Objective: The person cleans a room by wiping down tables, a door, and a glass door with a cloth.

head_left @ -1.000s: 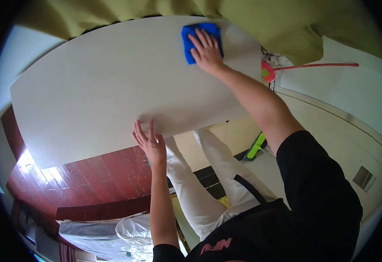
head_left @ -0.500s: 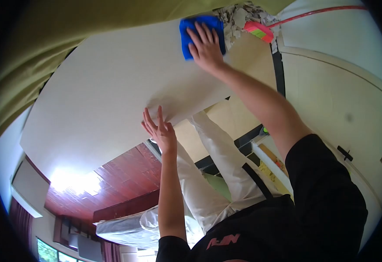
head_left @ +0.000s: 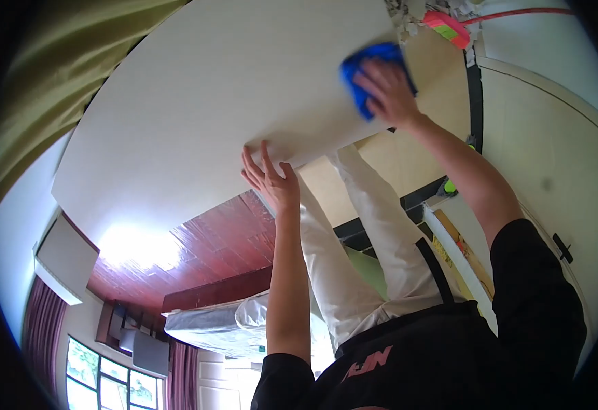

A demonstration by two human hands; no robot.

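Note:
A large pale board (head_left: 203, 102) with a curved far edge fills the upper middle of the view. My right hand (head_left: 386, 89) lies flat on a blue cloth (head_left: 381, 58) and presses it against the board near its right end; both are slightly blurred. My left hand (head_left: 270, 179) touches the near edge of the board with its fingers spread, and holds nothing.
Green fabric (head_left: 46, 75) hangs at the upper left. A pink dustpan-like head (head_left: 447, 29) on a red pole lies at the upper right beside torn scraps. Below left are a reddish floor (head_left: 210, 239) and a plastic-covered mattress (head_left: 210, 331). A door (head_left: 545, 137) is at right.
The view has turned and shifted. Compared with half a second ago, my right hand and the blue cloth have moved toward the near right edge of the board. My left hand stays at the near edge.

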